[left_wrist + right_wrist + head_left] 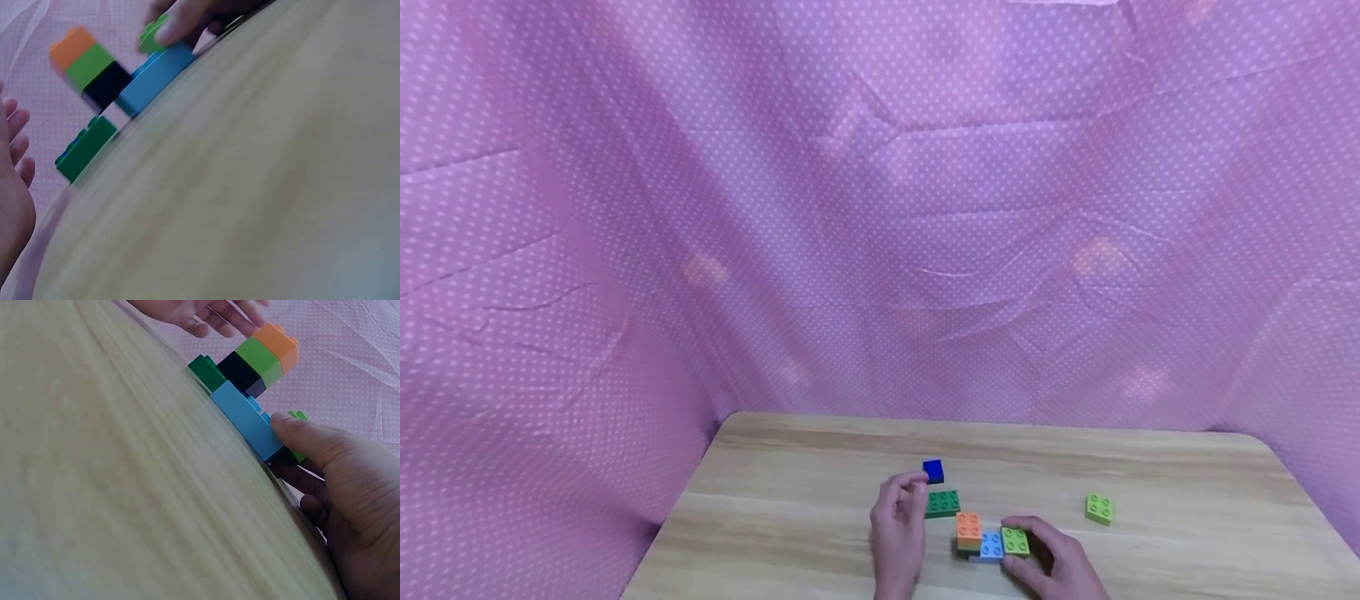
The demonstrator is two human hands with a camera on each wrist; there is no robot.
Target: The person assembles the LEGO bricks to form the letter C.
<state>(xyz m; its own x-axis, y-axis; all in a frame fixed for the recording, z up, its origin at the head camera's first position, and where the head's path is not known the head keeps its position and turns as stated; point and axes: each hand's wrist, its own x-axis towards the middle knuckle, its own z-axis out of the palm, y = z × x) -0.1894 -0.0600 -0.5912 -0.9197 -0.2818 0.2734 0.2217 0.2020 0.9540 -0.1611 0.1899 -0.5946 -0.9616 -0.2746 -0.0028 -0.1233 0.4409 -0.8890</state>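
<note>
On the table lies a light blue brick (992, 546). At its left end rises a stack: an orange brick (968, 525) on top, a green one (259, 357) under it and a dark one (240, 373) lowest. My right hand (1060, 560) pinches a lime green brick (1015, 541) at the blue brick's right end, thumb on the near side, fingers behind. My left hand (898, 527) is to the left of the stack, its fingers loosely bent with nothing held. Close by its fingertips are a dark green brick (943, 503) and a small dark blue brick (933, 471).
Another lime green brick (1099, 509) lies apart on the right side of the wooden table (775, 508). A pink dotted cloth (880, 250) hangs behind the table and along its sides.
</note>
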